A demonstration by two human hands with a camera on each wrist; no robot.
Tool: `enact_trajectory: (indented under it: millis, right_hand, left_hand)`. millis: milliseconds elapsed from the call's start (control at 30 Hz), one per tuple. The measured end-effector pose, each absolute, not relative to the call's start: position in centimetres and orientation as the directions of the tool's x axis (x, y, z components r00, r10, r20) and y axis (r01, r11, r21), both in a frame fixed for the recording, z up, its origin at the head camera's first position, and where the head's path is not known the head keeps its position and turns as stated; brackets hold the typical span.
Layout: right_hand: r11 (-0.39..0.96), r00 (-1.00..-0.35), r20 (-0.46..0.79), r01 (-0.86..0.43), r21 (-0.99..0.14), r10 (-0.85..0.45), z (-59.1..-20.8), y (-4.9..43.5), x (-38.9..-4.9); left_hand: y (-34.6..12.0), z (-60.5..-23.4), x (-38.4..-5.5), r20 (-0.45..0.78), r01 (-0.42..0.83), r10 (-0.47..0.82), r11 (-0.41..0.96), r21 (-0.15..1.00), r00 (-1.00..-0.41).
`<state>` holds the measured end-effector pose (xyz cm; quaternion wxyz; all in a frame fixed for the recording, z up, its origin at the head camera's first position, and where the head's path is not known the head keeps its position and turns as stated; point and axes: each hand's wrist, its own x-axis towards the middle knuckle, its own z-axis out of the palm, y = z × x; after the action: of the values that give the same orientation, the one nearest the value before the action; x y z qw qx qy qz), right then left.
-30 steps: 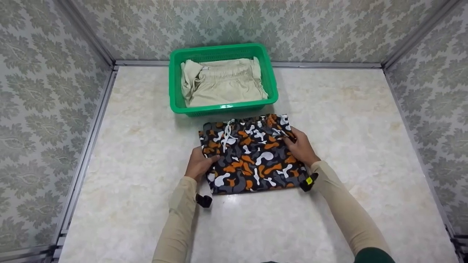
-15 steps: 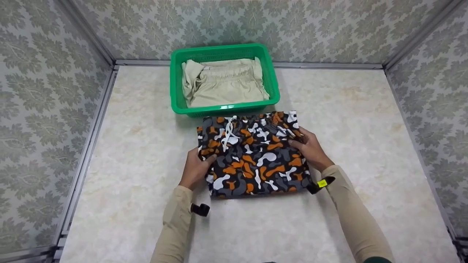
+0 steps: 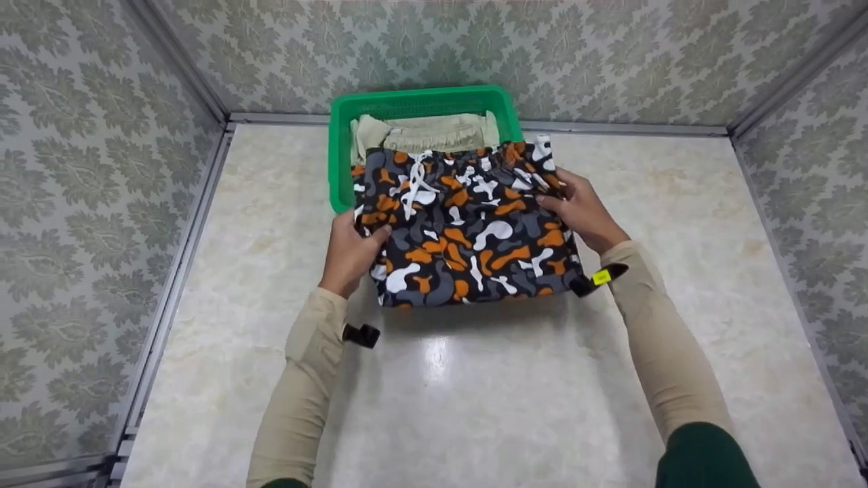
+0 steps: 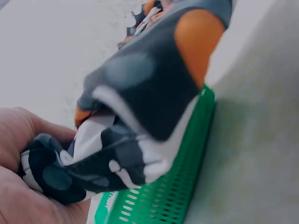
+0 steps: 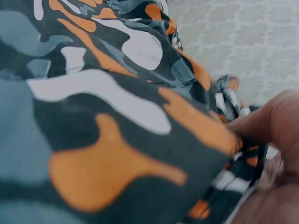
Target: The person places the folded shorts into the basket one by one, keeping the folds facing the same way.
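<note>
Folded shorts (image 3: 468,230) with a black, orange, grey and white blob print and a white drawstring are held up between both hands in the head view. My left hand (image 3: 351,252) grips their left side, thumb on top. On the opposite side my right hand (image 3: 584,209) pinches the edge, thumb on the front face. The shorts overlap the near part of a green plastic basket (image 3: 337,146). Inside the basket lies a folded beige garment (image 3: 434,133), its lower part hidden. In the left wrist view the fabric folds (image 4: 126,154) bunch inside the left palm.
Pale marbled table (image 3: 475,400) surrounds the basket on its near side and both flanks. Patterned wall panels (image 3: 434,47) rise behind and at the left and right, with grey metal rails along the table's edges.
Both hands have lifted the shorts off the table and carried them forward, so they now cover the basket's front rim. The grip on both sides stays the same.
</note>
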<state>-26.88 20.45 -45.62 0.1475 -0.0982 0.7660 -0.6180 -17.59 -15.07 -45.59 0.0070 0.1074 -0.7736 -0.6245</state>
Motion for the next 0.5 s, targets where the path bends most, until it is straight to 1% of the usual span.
enact_trajectory:
  millis: [100, 200, 300, 400, 500]
  right_hand:
    - [0.335, -0.936, -0.167, 0.058, -0.941, -0.308, -44.7, 18.8, -30.2]
    - [0.384, -0.944, -0.202, 0.091, -0.919, -0.261, -43.9, 17.1, -32.9]
    - [0.435, -0.958, -0.214, 0.113, -0.893, -0.190, -43.3, 15.5, -35.1]
    - [0.505, -0.976, -0.184, 0.101, -0.857, -0.117, -43.0, 14.4, -36.9]
    - [0.577, -0.991, -0.119, 0.065, -0.814, -0.057, -42.9, 13.6, -38.3]
  left_hand:
    - [-15.6, -44.9, -21.2, -0.138, -0.191, -0.209, 0.258, 0.947, -0.968]
    - [-16.4, -44.6, -24.5, -0.155, -0.227, -0.248, 0.292, 0.929, -0.956]
    - [-17.4, -44.2, -27.1, -0.178, -0.264, -0.279, 0.311, 0.913, -0.944]
    - [-17.8, -44.1, -29.3, -0.191, -0.285, -0.293, 0.326, 0.901, -0.937]
    - [-18.1, -43.7, -31.4, -0.176, -0.283, -0.301, 0.361, 0.889, -0.937]
